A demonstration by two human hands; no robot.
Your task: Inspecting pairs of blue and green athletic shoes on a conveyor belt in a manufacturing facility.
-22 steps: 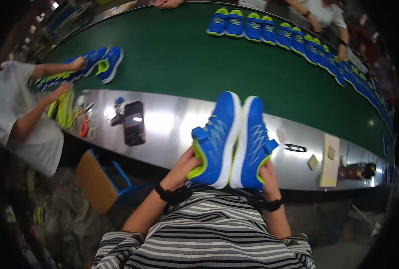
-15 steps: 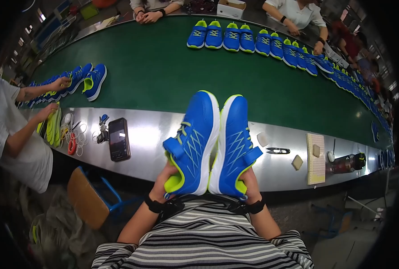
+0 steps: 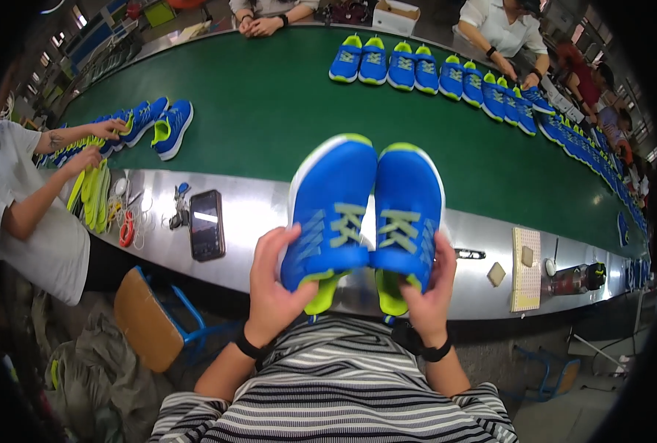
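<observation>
A pair of blue sneakers with lime-green linings and toe edges is held up before my body, toes pointing away and uppers facing me. My left hand [image 3: 273,295] grips the left sneaker [image 3: 332,181] by its heel end, thumb at the green collar and fingers along the outer side. On the right sneaker [image 3: 409,184], my right hand [image 3: 433,299] has the same hold, with the thumb at the opening. Pale green laces and a blue strap cross each upper. The sneakers' toes nearly touch each other. Their soles are mostly hidden.
A green belt [image 3: 232,111] runs behind a metal ledge [image 3: 251,214]. Sneakers line its far right [image 3: 402,68]; a co-worker [image 3: 18,214] handles others at left. On the ledge lie a phone [image 3: 207,225], thread snips [image 3: 470,254], a yellowish pad [image 3: 526,269] and a bottle [image 3: 568,280].
Both sneakers have turned from sole-to-sole, sides showing, to uppers facing me. My thumbs now show at the collars. The view has shifted slightly.
</observation>
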